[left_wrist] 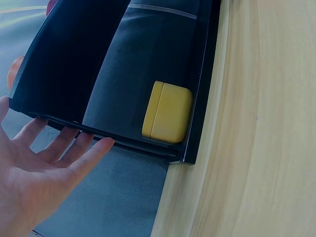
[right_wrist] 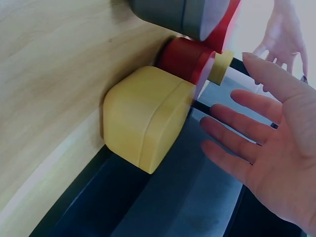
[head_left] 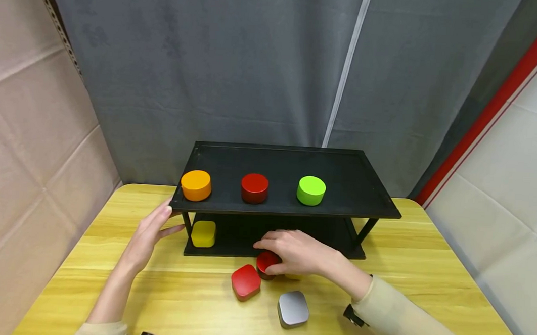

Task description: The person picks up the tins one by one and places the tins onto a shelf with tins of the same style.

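Observation:
My left hand (head_left: 143, 239) is at the left end of a black two-tier shelf (head_left: 278, 158). Its fingers (left_wrist: 89, 158) are spread, fingertips against the shelf's end. My right hand (head_left: 298, 252) hovers over a round red tin (head_left: 267, 262) at the shelf's front; in the right wrist view its extended fingers (right_wrist: 229, 160) appear apart from the tin. Beside that tin are a squarish red tin (head_left: 246, 281) and a silver-grey tin (head_left: 293, 309). A yellow tin (right_wrist: 143, 113), mostly covered by my right hand in the head view, sits next to it too.
Orange (head_left: 196, 185), dark red (head_left: 255, 188) and green (head_left: 311, 190) round tins stand along the top tier's front. Another yellow tin (head_left: 203, 234) is at the lower tier's left end. Behind the wooden table (head_left: 188, 305) hangs a grey curtain (head_left: 237, 75).

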{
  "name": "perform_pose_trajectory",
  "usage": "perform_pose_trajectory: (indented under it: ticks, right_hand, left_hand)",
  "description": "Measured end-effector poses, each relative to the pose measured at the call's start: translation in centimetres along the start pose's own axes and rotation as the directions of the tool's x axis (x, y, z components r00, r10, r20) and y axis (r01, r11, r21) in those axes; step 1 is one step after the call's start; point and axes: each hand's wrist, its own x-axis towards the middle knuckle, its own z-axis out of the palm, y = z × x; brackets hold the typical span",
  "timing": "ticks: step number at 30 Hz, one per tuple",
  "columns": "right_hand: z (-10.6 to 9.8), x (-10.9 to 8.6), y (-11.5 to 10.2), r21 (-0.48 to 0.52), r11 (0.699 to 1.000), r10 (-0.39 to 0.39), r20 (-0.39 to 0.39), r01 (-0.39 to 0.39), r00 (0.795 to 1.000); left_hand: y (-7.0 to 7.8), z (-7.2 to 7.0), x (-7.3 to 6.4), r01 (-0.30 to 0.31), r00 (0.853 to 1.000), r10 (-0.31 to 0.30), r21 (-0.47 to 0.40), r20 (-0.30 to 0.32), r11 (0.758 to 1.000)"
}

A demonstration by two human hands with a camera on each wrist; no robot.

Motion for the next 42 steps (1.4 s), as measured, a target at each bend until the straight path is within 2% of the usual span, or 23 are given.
perform_pose_trajectory:
  ticks: [16,30,42]
  right_hand:
    - [1.5,0.1,0.8,0.005,1.000,0.020,0.074,-0.020,0.997]
    - [1.7,0.1,1.1,0.000,1.000,0.008,0.044,-0.008,0.999]
    - [0.6,-0.7,0.7,0.017,1.000,-0.001,-0.035,0.001,0.999]
  left_hand:
    - [0.1,0.2,0.1,0.007,1.000,-0.007,0.004,-0.003,1.000]
    - [0.1,0.2,0.1,0.005,1.000,-0.005,0.009,0.000,1.000]
    - [0.0,0.0,0.0,0.001,1.000,-0.001,0.008,0.000,1.000]
